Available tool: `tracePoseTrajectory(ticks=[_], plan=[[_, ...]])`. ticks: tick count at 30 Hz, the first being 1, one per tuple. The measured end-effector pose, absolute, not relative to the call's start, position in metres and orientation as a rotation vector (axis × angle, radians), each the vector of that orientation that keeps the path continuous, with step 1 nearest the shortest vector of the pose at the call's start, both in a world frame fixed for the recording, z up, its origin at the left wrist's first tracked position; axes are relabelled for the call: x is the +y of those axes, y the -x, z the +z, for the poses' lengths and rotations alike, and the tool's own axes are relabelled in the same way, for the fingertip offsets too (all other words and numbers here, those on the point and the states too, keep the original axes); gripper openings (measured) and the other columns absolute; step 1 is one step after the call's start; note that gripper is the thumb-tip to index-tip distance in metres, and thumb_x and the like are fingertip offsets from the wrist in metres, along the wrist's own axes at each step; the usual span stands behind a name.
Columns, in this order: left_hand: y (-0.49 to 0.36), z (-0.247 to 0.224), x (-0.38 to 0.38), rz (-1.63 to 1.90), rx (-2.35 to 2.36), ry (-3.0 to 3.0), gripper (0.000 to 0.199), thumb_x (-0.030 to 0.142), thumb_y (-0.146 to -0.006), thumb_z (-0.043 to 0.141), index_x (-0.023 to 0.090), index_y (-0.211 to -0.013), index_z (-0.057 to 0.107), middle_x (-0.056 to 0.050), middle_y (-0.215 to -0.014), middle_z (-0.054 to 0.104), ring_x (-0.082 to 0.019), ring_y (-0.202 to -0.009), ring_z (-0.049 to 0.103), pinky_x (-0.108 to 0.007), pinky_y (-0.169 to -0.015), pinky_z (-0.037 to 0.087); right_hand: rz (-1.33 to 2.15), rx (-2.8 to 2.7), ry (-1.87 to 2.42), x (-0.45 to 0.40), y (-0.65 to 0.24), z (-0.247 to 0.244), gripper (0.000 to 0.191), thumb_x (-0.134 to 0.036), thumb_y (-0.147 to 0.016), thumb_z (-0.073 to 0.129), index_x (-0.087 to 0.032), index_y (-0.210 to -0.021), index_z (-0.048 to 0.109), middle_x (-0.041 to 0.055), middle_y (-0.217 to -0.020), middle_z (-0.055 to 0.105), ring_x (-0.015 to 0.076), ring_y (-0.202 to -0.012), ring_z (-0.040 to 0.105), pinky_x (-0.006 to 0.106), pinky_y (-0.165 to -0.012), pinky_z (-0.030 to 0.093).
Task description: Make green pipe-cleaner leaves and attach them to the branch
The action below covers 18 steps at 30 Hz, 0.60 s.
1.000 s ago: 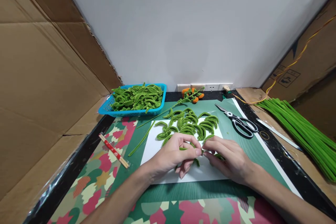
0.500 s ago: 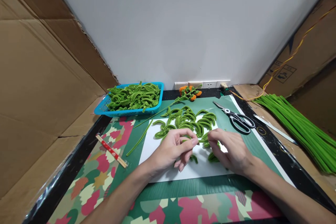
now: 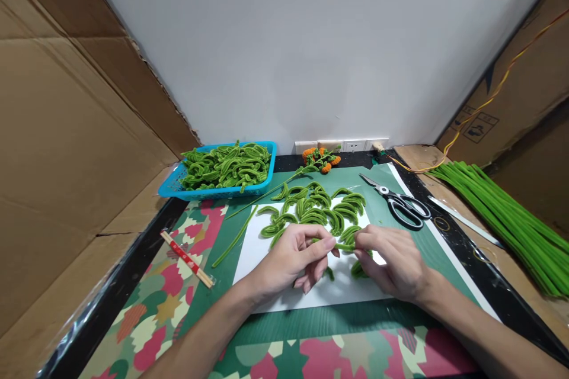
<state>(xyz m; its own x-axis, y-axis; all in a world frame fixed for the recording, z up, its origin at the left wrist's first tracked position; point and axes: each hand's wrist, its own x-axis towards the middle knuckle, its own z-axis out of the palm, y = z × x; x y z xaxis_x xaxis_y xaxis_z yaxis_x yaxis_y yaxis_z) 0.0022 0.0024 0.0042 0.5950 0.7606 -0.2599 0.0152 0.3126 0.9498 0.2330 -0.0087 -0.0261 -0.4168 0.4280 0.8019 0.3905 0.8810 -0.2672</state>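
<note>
Between my two hands runs a short green pipe cleaner [image 3: 344, 246], held over a white sheet of paper [image 3: 262, 303]. My left hand [image 3: 306, 253] pinches one end between thumb and forefinger, the other fingers curled loosely. At the opposite end, the fingertips of my right hand [image 3: 393, 257] are closed on it. Just beyond my hands lie several curved green pipe cleaner pieces [image 3: 313, 213], bent in bunches on the paper. A few more bent pieces [image 3: 358, 269] are partly hidden beneath my right hand.
A blue basket [image 3: 213, 194] heaped with green pieces stands back left. An orange-flowered stem [image 3: 322, 160] lies behind the paper. Black-handled scissors [image 3: 406, 207] and long green pipe cleaners [image 3: 502, 225] are at right. Wrapped chopsticks [image 3: 186, 259] and a single green stem [image 3: 235, 237] lie left.
My right fingers have turned slightly and closed in around the pipe cleaner's right end. The piece shows more clearly between my hands; my left hand has hardly moved.
</note>
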Motion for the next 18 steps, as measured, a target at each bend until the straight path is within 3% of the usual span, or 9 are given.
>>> tracePoseTrajectory(ticks=[6, 8, 12, 18], plan=[[-0.002, 0.004, 0.002, 0.656, 0.816, -1.111, 0.039, 0.051, -0.095, 0.076, 0.016, -0.085, 0.063, 0.004, -0.054, 0.060, -0.005, -0.033, 0.050, -0.011, -0.032, 0.032, 0.290, -1.895, 0.689, -0.012, -0.235, -0.026, 0.011, -0.009, -0.100, 0.056, -0.020, -0.100, 0.059, 0.0006, -0.076, 0.060, 0.0136, -0.064, 0.054, 0.026, -0.061, 0.043], [-0.002, 0.004, 0.004, 0.656, 0.803, -1.124, 0.039, 0.052, -0.095, 0.077, 0.016, -0.085, 0.063, 0.002, -0.056, 0.065, -0.006, -0.032, 0.053, -0.011, -0.031, 0.033, 0.630, -1.774, 0.776, -0.013, -0.233, -0.023, 0.010, -0.019, -0.105, 0.056, -0.021, -0.095, 0.059, -0.0003, -0.075, 0.059, 0.0129, -0.064, 0.054, 0.025, -0.061, 0.044], [-0.003, 0.005, 0.007, 0.686, 0.843, -1.194, 0.039, 0.052, -0.096, 0.075, 0.015, -0.087, 0.064, -0.003, -0.064, 0.073, -0.007, -0.033, 0.057, -0.011, -0.031, 0.032, 1.405, -1.431, 0.755, -0.006, -0.228, -0.022, 0.031, -0.045, -0.106, 0.061, -0.021, -0.086, 0.057, -0.0039, -0.061, 0.056, 0.0104, -0.050, 0.047, 0.023, -0.049, 0.039], [-0.003, 0.004, 0.008, 0.787, 0.895, -1.307, 0.037, 0.051, -0.096, 0.075, 0.015, -0.091, 0.068, -0.005, -0.076, 0.077, -0.006, -0.036, 0.059, -0.011, -0.034, 0.030, 1.620, -1.225, 0.701, 0.007, -0.228, -0.026, 0.040, -0.050, -0.096, 0.075, -0.019, -0.076, 0.058, -0.0060, -0.051, 0.054, 0.0078, -0.040, 0.044, 0.020, -0.041, 0.035]])
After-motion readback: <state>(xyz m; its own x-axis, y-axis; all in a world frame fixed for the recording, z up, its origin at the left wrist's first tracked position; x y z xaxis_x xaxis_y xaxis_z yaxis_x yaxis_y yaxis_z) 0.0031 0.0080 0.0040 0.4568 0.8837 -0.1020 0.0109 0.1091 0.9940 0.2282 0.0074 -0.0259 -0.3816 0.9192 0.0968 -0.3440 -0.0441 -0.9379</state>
